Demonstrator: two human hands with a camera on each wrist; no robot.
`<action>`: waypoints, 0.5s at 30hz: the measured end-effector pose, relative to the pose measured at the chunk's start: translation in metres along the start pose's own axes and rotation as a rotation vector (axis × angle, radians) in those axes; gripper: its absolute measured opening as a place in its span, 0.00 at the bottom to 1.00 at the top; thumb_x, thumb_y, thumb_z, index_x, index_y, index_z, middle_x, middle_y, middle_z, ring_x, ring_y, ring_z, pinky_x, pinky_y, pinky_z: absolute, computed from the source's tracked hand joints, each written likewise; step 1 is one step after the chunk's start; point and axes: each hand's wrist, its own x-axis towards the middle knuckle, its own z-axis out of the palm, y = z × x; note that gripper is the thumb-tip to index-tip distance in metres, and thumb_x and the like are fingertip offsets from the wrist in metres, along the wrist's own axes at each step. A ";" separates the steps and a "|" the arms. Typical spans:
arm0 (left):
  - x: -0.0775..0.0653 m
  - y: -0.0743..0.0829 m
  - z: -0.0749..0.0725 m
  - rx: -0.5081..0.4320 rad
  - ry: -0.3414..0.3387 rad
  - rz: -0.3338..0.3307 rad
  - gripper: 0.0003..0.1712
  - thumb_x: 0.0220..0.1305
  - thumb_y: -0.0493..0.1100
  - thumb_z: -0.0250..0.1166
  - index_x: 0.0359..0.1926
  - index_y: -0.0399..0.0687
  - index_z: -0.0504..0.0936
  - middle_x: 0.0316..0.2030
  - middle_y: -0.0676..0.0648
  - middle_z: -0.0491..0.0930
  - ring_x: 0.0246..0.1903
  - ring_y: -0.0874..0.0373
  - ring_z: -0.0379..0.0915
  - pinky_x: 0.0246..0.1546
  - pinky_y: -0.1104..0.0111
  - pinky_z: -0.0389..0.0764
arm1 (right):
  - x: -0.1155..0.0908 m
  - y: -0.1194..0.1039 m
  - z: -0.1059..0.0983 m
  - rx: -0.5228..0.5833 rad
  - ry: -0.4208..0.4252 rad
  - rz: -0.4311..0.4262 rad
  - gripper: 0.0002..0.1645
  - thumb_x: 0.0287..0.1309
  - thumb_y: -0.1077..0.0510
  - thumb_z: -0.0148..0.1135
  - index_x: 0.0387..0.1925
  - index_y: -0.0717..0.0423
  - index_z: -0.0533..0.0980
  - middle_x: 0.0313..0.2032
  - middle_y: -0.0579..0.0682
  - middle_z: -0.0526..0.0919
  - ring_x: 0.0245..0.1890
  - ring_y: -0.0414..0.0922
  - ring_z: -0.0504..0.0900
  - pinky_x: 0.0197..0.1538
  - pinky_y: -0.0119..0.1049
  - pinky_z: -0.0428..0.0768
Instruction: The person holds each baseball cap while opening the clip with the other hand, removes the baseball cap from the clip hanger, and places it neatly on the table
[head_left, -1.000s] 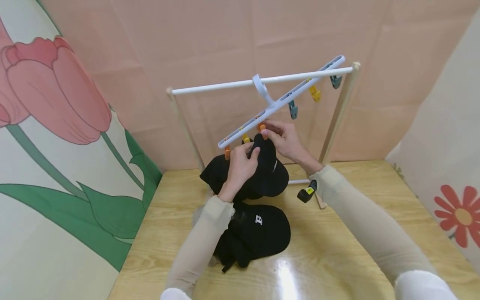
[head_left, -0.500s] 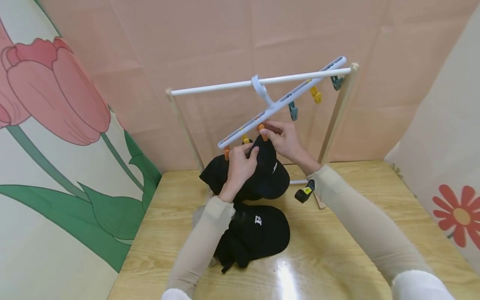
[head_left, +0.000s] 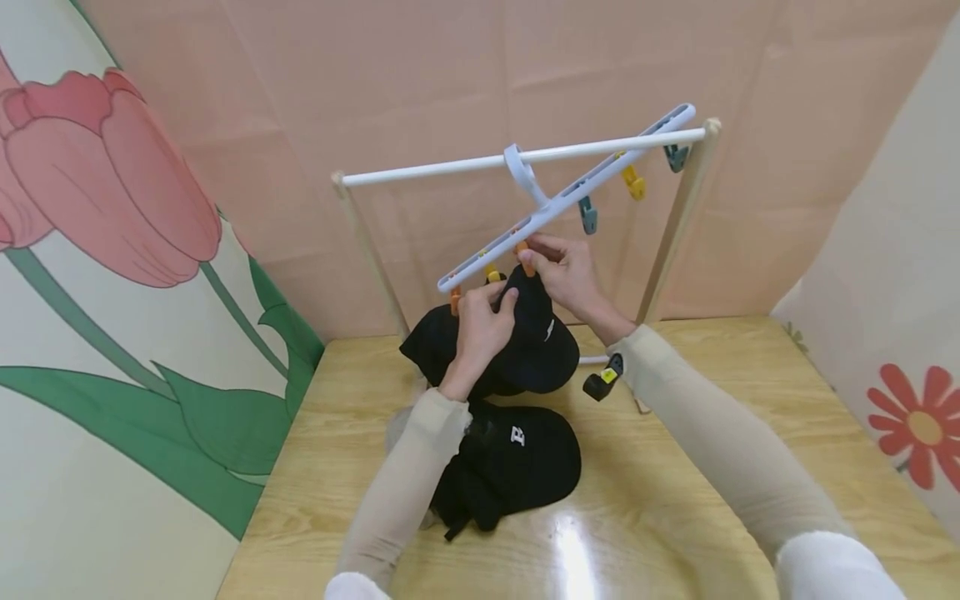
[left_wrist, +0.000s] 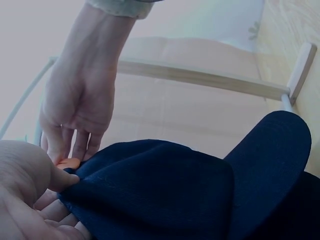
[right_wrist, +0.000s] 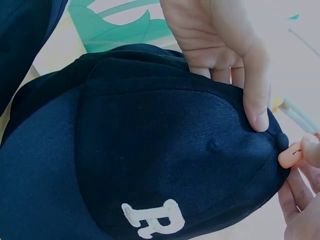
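Note:
My left hand (head_left: 483, 325) pinches the crown of a black baseball cap (head_left: 542, 354) between thumb and fingers. In the right wrist view this cap shows a white letter (right_wrist: 154, 218) on its front. My right hand (head_left: 570, 271) pinches an orange clothespin (head_left: 527, 260) under the pale blue clip hanger (head_left: 551, 210). The clothespin's tip (right_wrist: 290, 156) is right at the button on top of the crown. Farther left, a second black cap (head_left: 429, 337) hangs beneath the hanger's lower end, near another orange clothespin (head_left: 454, 302) and a yellow one (head_left: 492, 272).
The hanger hooks over the white bar (head_left: 442, 169) of a rack with wooden posts (head_left: 675, 225). Grey-green and yellow clothespins (head_left: 633, 183) hang along its right half. Another black cap (head_left: 525, 458) lies on the wooden table (head_left: 675, 492), with something grey beside it.
Both hands keep their grips in nearly the same place. My right wrist has shifted slightly left, and the right fingers cover the orange clothespin a little differently.

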 end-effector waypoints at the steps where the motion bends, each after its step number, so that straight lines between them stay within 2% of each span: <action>1: 0.000 0.000 0.000 -0.001 -0.001 0.003 0.13 0.79 0.40 0.63 0.52 0.38 0.91 0.38 0.41 0.92 0.19 0.57 0.72 0.20 0.72 0.66 | 0.000 -0.001 0.000 -0.001 0.005 0.003 0.17 0.72 0.62 0.68 0.60 0.57 0.86 0.49 0.63 0.91 0.39 0.37 0.89 0.43 0.25 0.84; 6: 0.000 0.000 0.000 -0.005 0.002 0.015 0.12 0.78 0.40 0.64 0.51 0.38 0.91 0.35 0.42 0.92 0.21 0.59 0.73 0.22 0.73 0.68 | 0.001 -0.002 0.001 0.002 0.019 0.013 0.17 0.71 0.62 0.69 0.58 0.56 0.87 0.48 0.62 0.91 0.42 0.41 0.91 0.43 0.26 0.85; 11: -0.005 -0.002 0.000 -0.011 -0.010 0.008 0.12 0.78 0.39 0.64 0.50 0.38 0.91 0.32 0.42 0.90 0.21 0.57 0.73 0.22 0.72 0.69 | -0.001 -0.003 0.003 0.000 0.024 0.050 0.16 0.71 0.60 0.70 0.58 0.53 0.88 0.48 0.60 0.92 0.41 0.37 0.90 0.43 0.27 0.85; 15: -0.007 -0.004 0.001 -0.009 -0.017 -0.010 0.13 0.78 0.40 0.64 0.53 0.38 0.90 0.39 0.41 0.92 0.26 0.57 0.79 0.27 0.72 0.74 | -0.001 -0.002 0.004 0.006 0.025 0.067 0.16 0.71 0.59 0.70 0.58 0.53 0.88 0.48 0.59 0.92 0.40 0.37 0.90 0.43 0.27 0.84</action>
